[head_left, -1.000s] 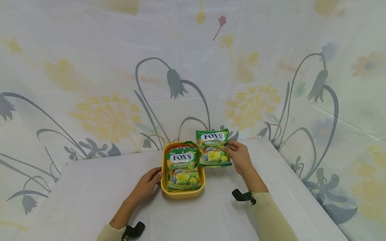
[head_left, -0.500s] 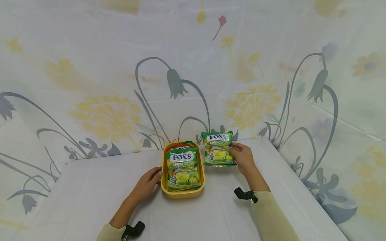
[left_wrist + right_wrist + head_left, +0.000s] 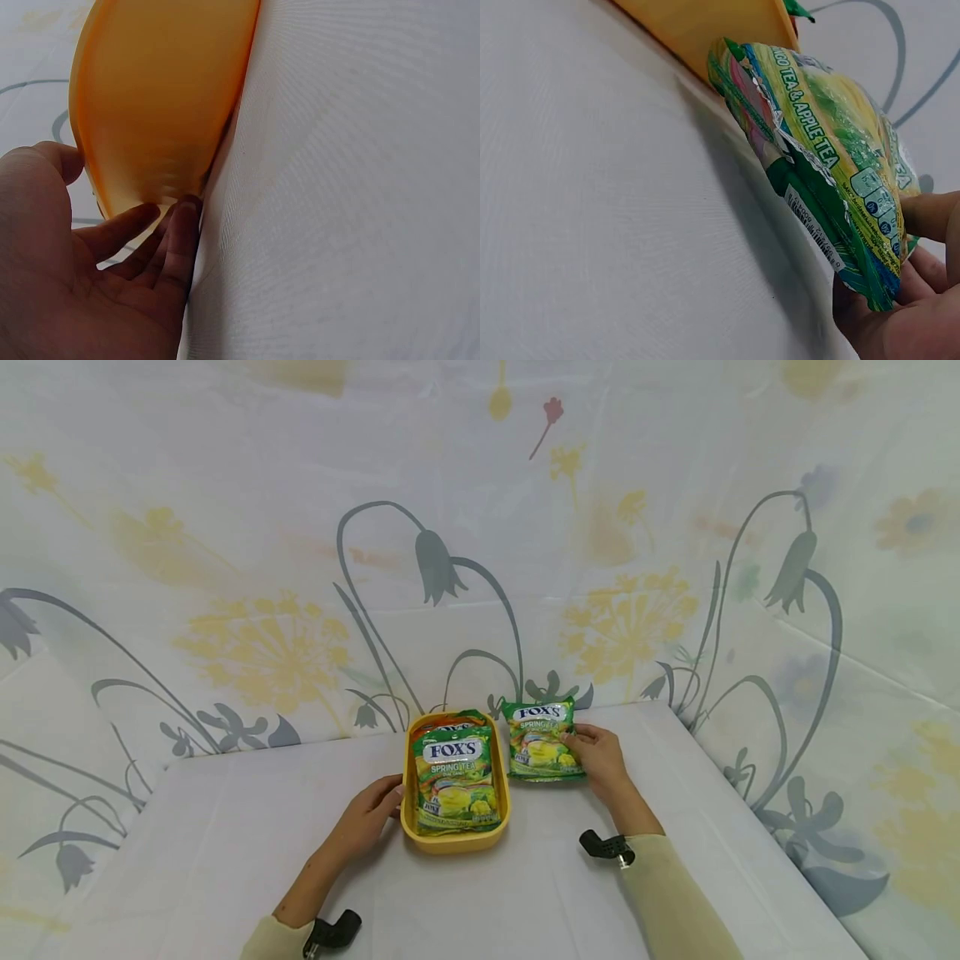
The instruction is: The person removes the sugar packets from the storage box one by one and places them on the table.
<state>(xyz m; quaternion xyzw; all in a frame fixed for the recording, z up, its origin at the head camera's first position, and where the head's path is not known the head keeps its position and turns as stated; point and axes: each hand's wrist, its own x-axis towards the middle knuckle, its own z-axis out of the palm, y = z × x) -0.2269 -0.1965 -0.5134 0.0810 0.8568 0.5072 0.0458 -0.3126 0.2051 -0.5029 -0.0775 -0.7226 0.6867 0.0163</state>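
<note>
My right hand [image 3: 597, 760] pinches the right edge of a green and yellow Fox's Spring Tea candy bag [image 3: 536, 745], thumb on its printed front. In the right wrist view the candy bag [image 3: 817, 150] is tilted, its lower seam slightly above its shadow on the cloth. To its left stands a yellow plastic basket [image 3: 459, 843] holding another Spring Tea candy bag [image 3: 455, 781], with an orange-and-green packet [image 3: 450, 720] partly hidden behind it. My left hand [image 3: 369, 814] touches the basket's left side. Its fingers [image 3: 180, 240] lie extended against the outer wall, seen in the left wrist view.
A white cloth [image 3: 547, 893] covers the table. Behind it and at both sides hangs a flower-printed curtain [image 3: 480, 568], close to the table's far edge. Black wrist devices [image 3: 602, 846] are worn at both sleeve cuffs.
The right hand has carried its candy bag rightward, away from the basket, then slightly down toward the table. The left hand and the basket have stayed in place.
</note>
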